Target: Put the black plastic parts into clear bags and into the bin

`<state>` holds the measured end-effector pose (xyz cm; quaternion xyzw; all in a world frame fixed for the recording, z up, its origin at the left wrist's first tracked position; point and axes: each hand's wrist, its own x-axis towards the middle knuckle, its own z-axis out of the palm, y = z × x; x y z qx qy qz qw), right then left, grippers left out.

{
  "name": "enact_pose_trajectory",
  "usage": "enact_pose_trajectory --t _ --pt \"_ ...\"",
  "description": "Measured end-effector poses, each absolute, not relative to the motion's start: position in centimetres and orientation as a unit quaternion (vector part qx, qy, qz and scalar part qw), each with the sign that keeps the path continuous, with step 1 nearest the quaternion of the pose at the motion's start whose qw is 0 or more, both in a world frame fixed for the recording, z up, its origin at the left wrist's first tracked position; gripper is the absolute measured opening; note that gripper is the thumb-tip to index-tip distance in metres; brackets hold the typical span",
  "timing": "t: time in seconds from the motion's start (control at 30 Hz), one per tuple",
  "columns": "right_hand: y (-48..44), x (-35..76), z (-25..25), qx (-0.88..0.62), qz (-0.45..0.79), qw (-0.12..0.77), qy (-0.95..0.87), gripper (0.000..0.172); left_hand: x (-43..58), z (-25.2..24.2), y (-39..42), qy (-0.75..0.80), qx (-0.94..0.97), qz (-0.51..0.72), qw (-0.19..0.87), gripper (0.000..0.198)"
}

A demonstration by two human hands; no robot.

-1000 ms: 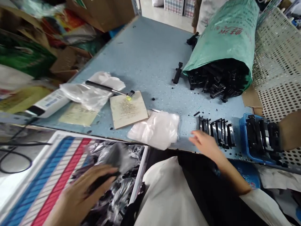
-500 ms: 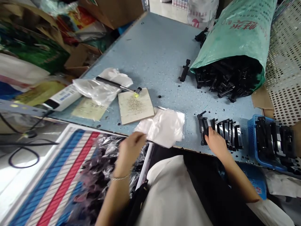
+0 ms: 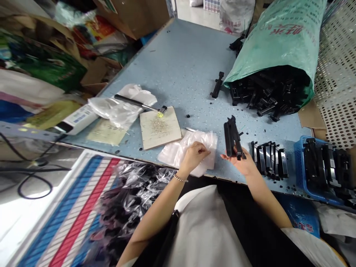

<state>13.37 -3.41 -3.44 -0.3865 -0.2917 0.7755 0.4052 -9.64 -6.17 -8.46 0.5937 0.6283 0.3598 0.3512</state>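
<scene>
My right hand (image 3: 244, 163) holds a long black plastic part (image 3: 233, 138) upright above the table edge, gripping its lower end. Over a stack of clear plastic bags (image 3: 174, 152) is my left hand (image 3: 194, 157), its fingers curled into a pinch. Whether a bag is between those fingertips I cannot make out. Just right of my right hand, several similar black parts (image 3: 268, 159) lie side by side in a row.
A green sack (image 3: 278, 44) spills black parts at the back right. Beside the row stands a blue basket (image 3: 300, 167) of parts. A screwdriver-like tool (image 3: 130, 99) rests across a pale board (image 3: 160, 129). Bagged dark items (image 3: 133, 200) fill a crate below the left edge.
My right hand has lifted a black part off the table and tilted it up. My left hand has moved right and forward from the table edge onto the plastic bags.
</scene>
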Motion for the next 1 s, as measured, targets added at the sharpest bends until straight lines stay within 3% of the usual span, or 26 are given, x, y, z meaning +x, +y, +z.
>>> enact_pose_trajectory --t 0.13,0.27,0.47,0.6,0.77,0.87,1.0 --pt "-1.9 9.2 -4.5 -0.322 0.819 0.413 -0.237 0.019 -9.2 -7.5 -6.1 0.633 0.598 0.351 0.344 0.012" --pt "-1.2 7.7 -6.8 -0.385 0.789 0.421 -0.225 0.027 -10.0 -6.2 -7.6 0.637 0.585 0.41 0.291 0.007" --pt "-1.4 7.9 -7.7 -0.424 0.759 0.436 -0.234 0.028 -11.0 -6.1 -8.5 0.653 0.697 0.257 0.148 0.038" --pt "-3.1 10.3 -5.6 -0.405 0.77 0.432 -0.239 0.022 -11.0 -6.5 -7.4 0.662 0.668 0.296 0.164 0.054" --pt "-6.8 14.0 -4.1 -0.372 0.853 0.307 -0.2 0.018 -11.2 -6.3 -7.4 0.659 0.656 0.332 0.158 0.038" --pt "-7.2 13.7 -4.5 -0.383 0.848 0.322 -0.177 0.015 -11.3 -6.7 -7.9 0.652 0.694 0.268 0.145 0.029" --pt "-5.2 10.6 -5.1 -0.356 0.843 0.363 -0.175 0.012 -11.0 -7.0 -8.1 0.632 0.713 0.252 0.172 0.04"
